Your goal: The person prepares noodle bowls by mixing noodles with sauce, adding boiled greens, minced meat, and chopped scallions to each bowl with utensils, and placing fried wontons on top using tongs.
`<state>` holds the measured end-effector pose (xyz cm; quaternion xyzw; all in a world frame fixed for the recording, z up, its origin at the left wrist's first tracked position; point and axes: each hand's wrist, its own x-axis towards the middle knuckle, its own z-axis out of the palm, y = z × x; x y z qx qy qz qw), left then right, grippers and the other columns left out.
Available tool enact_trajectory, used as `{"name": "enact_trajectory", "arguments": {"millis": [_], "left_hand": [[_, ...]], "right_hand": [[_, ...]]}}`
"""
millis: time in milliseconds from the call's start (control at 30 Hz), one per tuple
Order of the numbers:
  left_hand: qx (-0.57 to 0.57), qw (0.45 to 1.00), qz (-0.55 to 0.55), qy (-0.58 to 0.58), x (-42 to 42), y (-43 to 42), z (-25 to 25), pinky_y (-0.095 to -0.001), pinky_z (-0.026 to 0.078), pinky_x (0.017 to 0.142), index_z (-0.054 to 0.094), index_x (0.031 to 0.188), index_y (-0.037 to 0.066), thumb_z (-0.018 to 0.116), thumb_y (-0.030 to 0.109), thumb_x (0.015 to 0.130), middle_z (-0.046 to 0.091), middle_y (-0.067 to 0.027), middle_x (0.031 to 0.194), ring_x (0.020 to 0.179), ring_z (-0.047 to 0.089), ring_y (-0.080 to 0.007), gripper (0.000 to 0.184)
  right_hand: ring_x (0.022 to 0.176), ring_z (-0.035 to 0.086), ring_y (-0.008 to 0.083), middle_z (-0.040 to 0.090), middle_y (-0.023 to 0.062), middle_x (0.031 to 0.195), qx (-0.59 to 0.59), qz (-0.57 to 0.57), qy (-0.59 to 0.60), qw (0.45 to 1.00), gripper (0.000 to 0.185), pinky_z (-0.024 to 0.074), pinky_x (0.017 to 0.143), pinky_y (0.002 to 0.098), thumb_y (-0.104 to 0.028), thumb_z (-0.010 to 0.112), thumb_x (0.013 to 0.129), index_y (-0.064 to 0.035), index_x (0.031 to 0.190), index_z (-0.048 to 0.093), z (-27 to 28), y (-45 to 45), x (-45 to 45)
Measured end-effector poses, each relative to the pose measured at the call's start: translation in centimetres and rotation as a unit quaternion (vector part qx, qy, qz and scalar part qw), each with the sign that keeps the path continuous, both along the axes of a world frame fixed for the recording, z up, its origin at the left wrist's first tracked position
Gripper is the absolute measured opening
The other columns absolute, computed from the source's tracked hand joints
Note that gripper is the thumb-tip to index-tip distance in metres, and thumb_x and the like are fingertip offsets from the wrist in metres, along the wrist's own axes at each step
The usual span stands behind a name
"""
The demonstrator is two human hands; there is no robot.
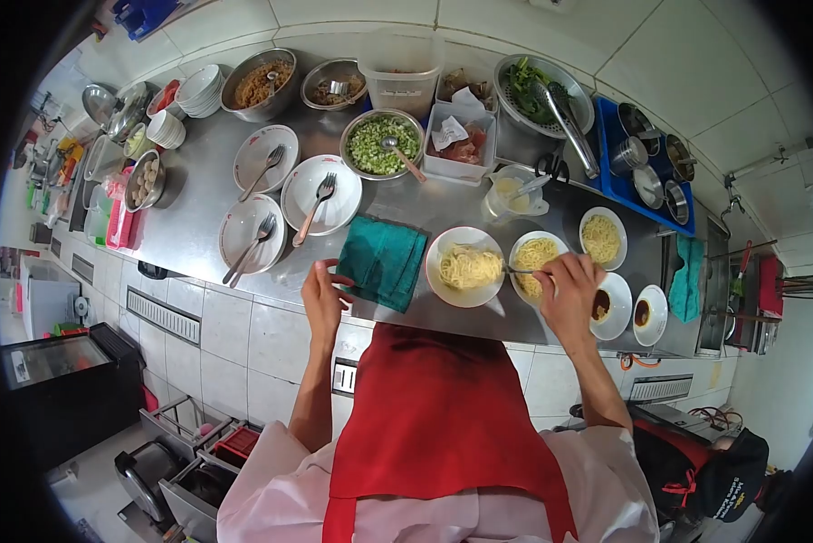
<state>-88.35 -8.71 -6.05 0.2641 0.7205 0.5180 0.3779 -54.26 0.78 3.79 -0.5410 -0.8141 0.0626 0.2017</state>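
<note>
My right hand (569,290) pinches a thin metal utensil (518,271) that reaches left into a white bowl (435,288) of yellow noodles (468,268). The utensil's head is hidden in the noodles, so I cannot tell whether it is a fork or a spoon. My left hand (323,294) is open beside the left edge of a folded green cloth (382,262), holding nothing; whether its fingertips touch the cloth I cannot tell. A second noodle bowl (540,242) stands partly under my right hand, and a third bowl (603,237) of noodles sits behind it.
Two white bowls with dark sauce (613,308) stand at right. Three white plates (334,204) with cutlery lie at left. Behind are a bowl of chopped greens (379,145), a jug (504,201), a colander (569,100) with tongs (569,131), and a blue tray (613,172).
</note>
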Motion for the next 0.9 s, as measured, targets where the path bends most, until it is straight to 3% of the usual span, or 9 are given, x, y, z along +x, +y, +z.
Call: {"name": "enact_trajectory", "arguments": {"millis": [67,133,233,367,533,667,767,833,900], "left_hand": [[0.003,1.0,0.018,0.001,-0.3,-1.0,0.1,-0.0229,0.038,0.037,0.057,0.107,-0.002,0.031,0.039,0.101,0.062,-0.0119,0.066,0.043,0.054,-0.0121,0.049],[-0.003,0.998,0.051,0.025,-0.3,-2.2,0.1,-0.0223,0.036,0.038,0.057,0.103,-0.002,0.034,0.037,0.101,0.061,-0.0107,0.064,0.041,0.05,-0.0107,0.045],[0.022,0.996,0.078,0.038,0.1,-4.2,-1.6,-0.0216,0.033,0.039,0.058,0.099,-0.001,0.038,0.034,0.1,0.056,-0.0074,0.058,0.041,0.046,-0.0087,0.04],[0.027,0.991,0.085,0.097,1.6,-8.2,-3.9,-0.0243,0.032,0.041,0.06,0.091,-0.001,0.043,0.028,0.099,0.051,-0.0035,0.053,0.044,0.043,-0.0076,0.035],[-0.072,0.988,0.077,0.109,2.2,-14.9,-14.3,-0.0281,0.037,0.044,0.058,0.084,-0.002,0.048,0.022,0.096,0.051,-0.0039,0.053,0.047,0.047,-0.0092,0.029],[-0.292,0.952,-0.002,0.094,1.2,-24.7,-24.6,-0.0296,0.047,0.045,0.059,0.098,-0.004,0.053,0.021,0.09,0.066,-0.0149,0.069,0.051,0.063,-0.0185,0.027],[-0.409,0.909,-0.009,0.087,1.9,-28.1,-24.5,-0.0376,0.055,0.061,0.062,0.103,-0.003,0.057,0.024,0.085,0.067,-0.0189,0.074,0.068,0.069,-0.0255,0.033],[-0.395,0.897,-0.059,0.189,0.8,-30.6,-28.8,-0.0367,0.055,0.059,0.063,0.105,-0.001,0.06,0.029,0.084,0.067,-0.0179,0.073,0.066,0.068,-0.0251,0.037],[-0.4,0.916,-0.024,0.041,1.2,-26.7,-22.7,-0.0358,0.054,0.053,0.062,0.104,-0.002,0.059,0.026,0.086,0.067,-0.0165,0.072,0.062,0.068,-0.0226,0.034]], "right_hand": [[0.086,0.051,0.0198,0.057,-0.0012,0.084,0.241,0.075,-0.105,0.962,0.011,0.0289,0.077,0.0409,-0.014,0.071,0.071,-0.012,0.075,0.061,1.1,-1.2,-0.2],[0.086,0.051,0.0186,0.055,-0.0016,0.083,0.25,0.062,-0.126,0.958,0.012,0.0285,0.078,0.0413,-0.013,0.072,0.07,-0.0135,0.075,0.061,0.1,-1.8,-0.8],[0.088,0.052,0.0188,0.059,-0.0007,0.09,0.173,0.039,-0.201,0.963,0.011,0.0281,0.079,0.0413,-0.011,0.07,0.071,-0.0123,0.075,0.061,-6.7,-1.4,-1.7],[0.08,0.056,0.0238,0.063,0.0042,0.082,-0.097,-0.035,0.046,0.994,0.011,0.0371,0.075,0.0399,-0.01,0.071,0.07,-0.0076,0.075,0.061,-12.8,0.6,-1.2],[0.077,0.057,0.0267,0.061,0.0062,0.071,-0.194,-0.049,0.203,0.958,0.014,0.0417,0.072,0.0387,-0.014,0.072,0.071,-0.0067,0.074,0.06,-7.3,2.4,1.4],[0.089,0.054,0.0227,0.061,0.0,0.088,0.123,0.06,-0.064,0.989,0.009,0.0324,0.08,0.0425,-0.012,0.068,0.073,-0.0094,0.076,0.06,2.3,-0.1,0.4],[0.089,0.053,0.0232,0.058,-0.0015,0.088,0.252,0.057,-0.126,0.958,0.009,0.0322,0.078,0.0441,-0.009,0.067,0.071,-0.0103,0.076,0.06,1.8,-1.9,-0.2],[0.09,0.053,0.0233,0.058,-0.0006,0.087,0.191,0.044,-0.145,0.97,0.008,0.0318,0.078,0.0454,-0.009,0.067,0.071,-0.0107,0.076,0.061,-2.1,-1.6,-1.6],[0.092,0.053,0.0234,0.058,0.0003,0.086,0.14,0.038,-0.17,0.975,0.008,0.0314,0.079,0.0467,-0.009,0.066,0.07,-0.011,0.076,0.062,-6.8,-0.7,-2.3]]}}
